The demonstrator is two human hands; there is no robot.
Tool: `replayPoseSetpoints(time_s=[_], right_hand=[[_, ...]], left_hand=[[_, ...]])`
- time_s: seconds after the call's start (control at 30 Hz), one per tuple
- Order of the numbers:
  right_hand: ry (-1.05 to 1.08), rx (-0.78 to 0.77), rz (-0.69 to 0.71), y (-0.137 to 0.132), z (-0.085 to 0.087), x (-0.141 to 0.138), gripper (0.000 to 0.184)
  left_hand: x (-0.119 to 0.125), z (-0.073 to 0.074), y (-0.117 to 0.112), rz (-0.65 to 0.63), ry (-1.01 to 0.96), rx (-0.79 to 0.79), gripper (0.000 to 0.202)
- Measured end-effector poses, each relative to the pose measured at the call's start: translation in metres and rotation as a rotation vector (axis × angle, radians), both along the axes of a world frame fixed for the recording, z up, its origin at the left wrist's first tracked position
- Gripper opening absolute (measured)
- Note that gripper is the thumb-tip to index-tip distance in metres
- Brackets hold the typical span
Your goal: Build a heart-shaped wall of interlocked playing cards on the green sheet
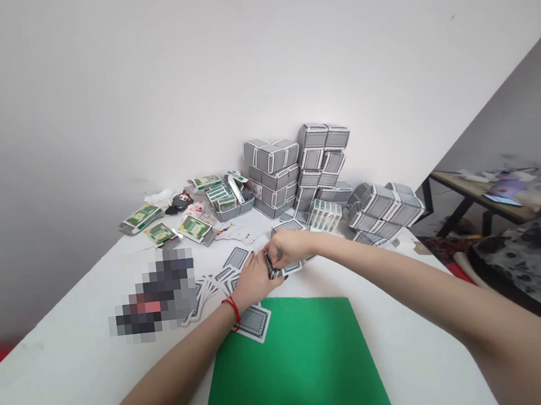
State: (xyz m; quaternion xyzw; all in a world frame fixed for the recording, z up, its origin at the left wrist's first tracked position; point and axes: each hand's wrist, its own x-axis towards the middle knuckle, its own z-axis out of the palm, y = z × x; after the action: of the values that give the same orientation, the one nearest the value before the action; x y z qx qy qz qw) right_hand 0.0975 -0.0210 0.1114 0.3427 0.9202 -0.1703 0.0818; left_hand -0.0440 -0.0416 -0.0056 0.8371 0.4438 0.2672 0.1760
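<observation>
My left hand (253,279), with a red string bracelet at its wrist, is closed around the near side of a small pack of playing cards (271,267). From the right, my right hand (288,245) pinches the same pack, and the two hands meet there. Fingers hide most of the pack. Loose grey-backed cards (236,257) lie face down under and left of my left hand. One playing card (253,323) rests across the corner of the green mat (311,359), beside my left wrist. More cards (291,267) show below my right hand.
Tall stacks of grey card packs (324,137) stand against the wall, with a lower stack (387,206) at the right. Green-and-yellow card boxes (196,228) and a grey tray (233,211) lie at the back left. A blurred-out object (157,298) is on the white table (93,350).
</observation>
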Motion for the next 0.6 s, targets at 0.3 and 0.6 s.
replayPoseSetpoints(time_s=[0.3, 0.6], right_hand=[[-0.042, -0.005, 0.003, -0.0001, 0.0034, -0.0027, 0.015], [-0.038, 0.03, 0.032, -0.0006, 0.0001, -0.0026, 0.014]], left_hand=[[0.0008, 0.0006, 0.0003, -0.019, -0.019, -0.002, 0.039], [-0.0004, 0.0017, 0.0001, -0.034, 0.02, 0.029, 0.036]])
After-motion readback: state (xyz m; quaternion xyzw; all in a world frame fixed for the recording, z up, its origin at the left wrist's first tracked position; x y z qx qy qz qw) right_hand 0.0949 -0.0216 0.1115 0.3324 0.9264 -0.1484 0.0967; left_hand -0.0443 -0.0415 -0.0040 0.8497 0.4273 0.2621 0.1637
